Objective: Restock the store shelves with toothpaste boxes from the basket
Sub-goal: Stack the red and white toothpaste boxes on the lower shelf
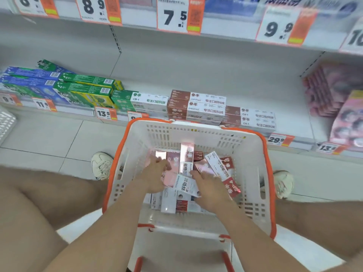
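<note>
left hand (157, 174): lower centre of the frame, inside the basket, fingers laid over a pink box (170, 176); cannot tell whether it grasps the box or only rests on it. right hand (209, 185): just right of the left hand, also in the basket, fingertips touching a tilted white box (186, 186) and a glossy pink one; grasp likewise cannot be told. toothpaste boxes (187, 156): one loose heap on the basket floor, overlapping at all angles, exact count not readable; long narrow cartons, some shiny pink, some white with dark print, at least two with red ends marked sp-4. basket (255, 160): one, white slotted plastic with orange rim, on the floor at centre frame, touching the front of the bottom shelf (290, 120). shoes (102, 165): two, white, one either side of the basket. on the shelf, left to right: blue boxes (29, 79), stacked, upper left; green-and-yellow boxes (86, 89), two showing; green-and-white boxes (139, 100), one stack; brown-and-white boxes (196, 104), three stacked, with two more (250, 117) just beside them at right; pink packs (330, 89), blurred, far right. price tags (173, 15): along the upper shelf edge, four whole, reading includes 8.9, 7.5, 9.9.
</note>
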